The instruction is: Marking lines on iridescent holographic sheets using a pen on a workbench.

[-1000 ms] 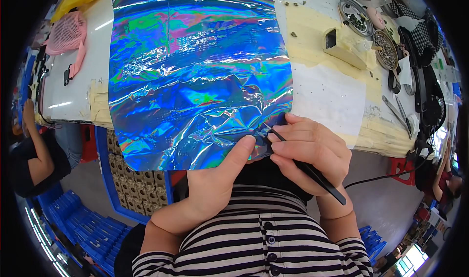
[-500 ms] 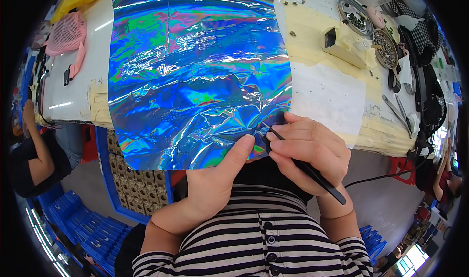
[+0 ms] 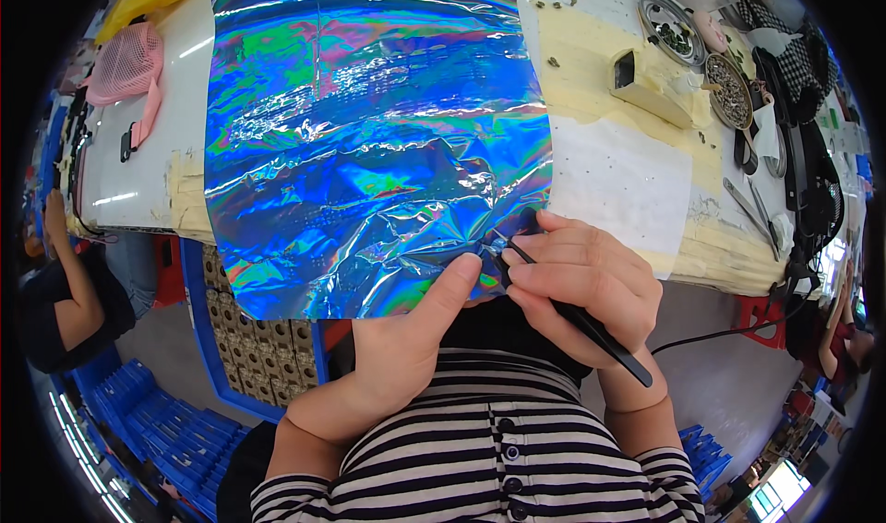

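Note:
A large sheet of shiny blue iridescent film (image 3: 369, 126) reaches from the far side of the table over its front edge. My left hand (image 3: 415, 334) grips the sheet's near edge, thumb on top and the other fingers hidden beneath it. Black tweezers (image 3: 591, 329) are pinched in my right hand (image 3: 586, 279), their tips touching the film just beyond my left thumb. Creases spread out from that spot. Whether the tips hold a small piece of something there is too small to make out.
Right of the film lies white paper (image 3: 618, 182) beside a tape-wrapped box (image 3: 655, 89). Round dishes of small parts (image 3: 729, 89) and more tweezers (image 3: 752, 214) sit at the right. A pink mesh pouch (image 3: 127, 65) is at left. Below stands a blue crate (image 3: 208, 338). Another person sits far left.

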Motion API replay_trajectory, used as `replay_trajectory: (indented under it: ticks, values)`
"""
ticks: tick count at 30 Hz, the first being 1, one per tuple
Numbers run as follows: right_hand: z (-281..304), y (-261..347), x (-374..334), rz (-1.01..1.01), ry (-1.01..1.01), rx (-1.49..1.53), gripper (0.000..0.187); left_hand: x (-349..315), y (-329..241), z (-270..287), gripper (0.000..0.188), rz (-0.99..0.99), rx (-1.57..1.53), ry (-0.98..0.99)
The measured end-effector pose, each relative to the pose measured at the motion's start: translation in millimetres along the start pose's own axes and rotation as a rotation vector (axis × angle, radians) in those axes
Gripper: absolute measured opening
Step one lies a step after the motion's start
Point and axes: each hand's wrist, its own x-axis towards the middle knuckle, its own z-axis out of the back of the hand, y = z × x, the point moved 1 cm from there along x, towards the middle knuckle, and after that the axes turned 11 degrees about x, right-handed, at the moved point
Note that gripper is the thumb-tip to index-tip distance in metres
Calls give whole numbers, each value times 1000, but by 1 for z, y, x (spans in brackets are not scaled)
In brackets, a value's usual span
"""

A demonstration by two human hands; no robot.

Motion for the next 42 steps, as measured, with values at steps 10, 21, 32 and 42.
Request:
replay_trajectory:
  ticks: [10, 21, 32, 42]
  values:
    - [0, 1, 0, -3, -5, -7, 21, -1, -9, -4, 38, 15, -53, 29]
    - [-1, 0, 0, 1, -18, -7, 21, 0, -5, -4, 39, -8, -39, 11]
    - [-1, 0, 0, -3, -17, -14, 22, -2, 7, 1, 35, -16, -70, -56]
    - [-1, 0, 0, 11, -15, -20, 22, 1, -1, -2, 36, -2, -79, -32]
